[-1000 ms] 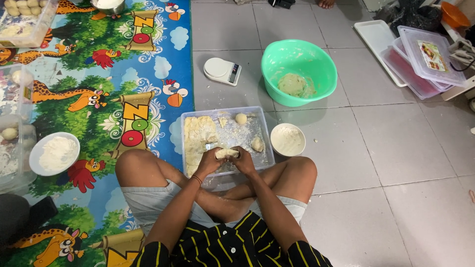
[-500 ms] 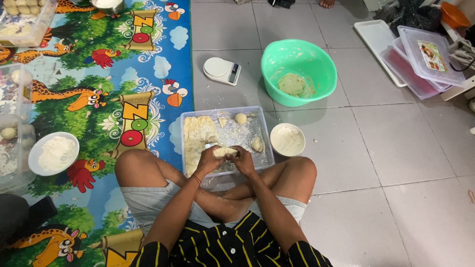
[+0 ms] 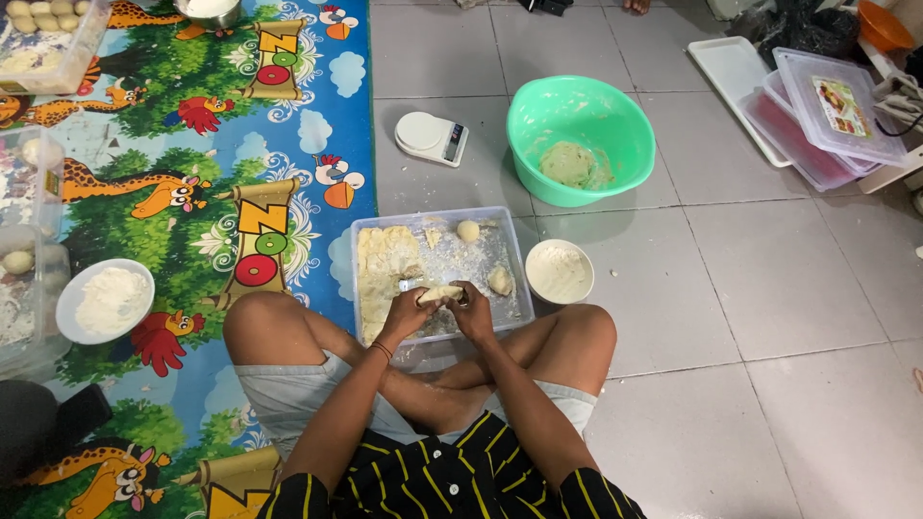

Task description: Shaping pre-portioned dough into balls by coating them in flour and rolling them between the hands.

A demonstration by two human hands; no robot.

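Head view, floor scene, listed left to right.

- Clear bins (image 3: 29, 240) at far left edge, holding dough balls; one more bin (image 3: 43, 43) of balls at top left.
- White bowl (image 3: 106, 300) of flour on the play mat (image 3: 192, 144), near the person's left knee.
- Play mat: blue, printed with giraffes, birds and trees, covering the left part of the tiled floor (image 3: 769, 317).
- Clear tray (image 3: 437, 274), floured, on the floor just in front of the crossed legs; flattened dough along its left side, one dough ball (image 3: 468, 231) near the far edge, another lump (image 3: 499, 281) at right.
- Left hand (image 3: 409, 312) and right hand (image 3: 473, 312): close together over the tray's near edge, both closed on one dough piece (image 3: 440, 293) held between them, fingers curled around its ends.
- Kitchen scale (image 3: 431, 137), white, on the floor beyond the tray.
- Small white bowl (image 3: 560, 272) of flour, just beside the tray's right edge.
- Green basin (image 3: 581, 139) beyond it, with a mass of dough inside.
- White tray (image 3: 735, 82) and stacked lidded boxes (image 3: 832, 111) at upper right, well apart from the hands.
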